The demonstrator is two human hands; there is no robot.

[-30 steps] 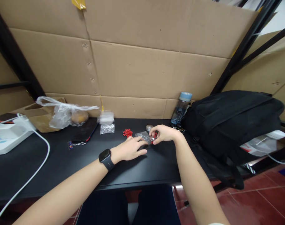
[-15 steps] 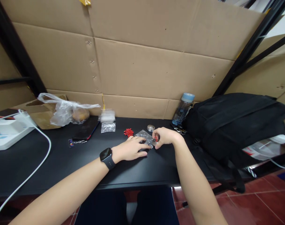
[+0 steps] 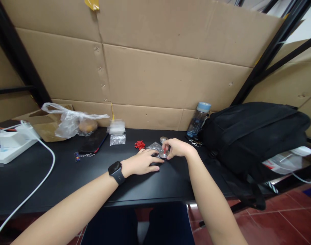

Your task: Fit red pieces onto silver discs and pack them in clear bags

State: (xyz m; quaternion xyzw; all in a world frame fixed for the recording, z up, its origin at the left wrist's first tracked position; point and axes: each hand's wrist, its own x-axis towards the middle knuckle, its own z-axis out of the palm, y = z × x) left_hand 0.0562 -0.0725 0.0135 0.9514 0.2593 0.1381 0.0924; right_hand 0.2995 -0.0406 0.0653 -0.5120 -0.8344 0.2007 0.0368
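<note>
Roughly from left to right, a black desk (image 3: 68, 177) runs along a wall of cardboard panels. At the far left lies a white power block (image 3: 9, 144) with a white cable (image 3: 46, 170) curving toward the near edge. Behind it a crumpled clear plastic bag (image 3: 71, 120) holds something round and orange. Next come a dark phone (image 3: 92, 143) lying flat, a small keyring (image 3: 82, 156) just in front of it, and two small clear packets (image 3: 117, 134) near the wall.

Near the middle sits a little heap of red pieces (image 3: 139, 145). Just right of it, the left hand (image 3: 142, 162), with a black watch (image 3: 116, 172) on its wrist, lies palm down, fingers spread flat, pinning the near edge of a small clear bag (image 3: 155, 147) to the desk. Touching that bag, the right hand (image 3: 178, 148) is closed in a fingertip pinch on a small round silver part (image 3: 163, 155) with a red piece at it; whether the red piece is already seated in the part is too small to tell. A second silver disc (image 3: 163, 139) rests just behind, apart from the fingers.

At the right stand a clear water bottle (image 3: 199, 119) with a pale blue cap and a large black backpack (image 3: 254, 136).

Doing this step well seems to call for a steady flat press from the left hand so the bag does not slide, and a light, square pinch from the right, working low over the desk so a slipped piece lands close by instead of rolling toward the backpack.
</note>
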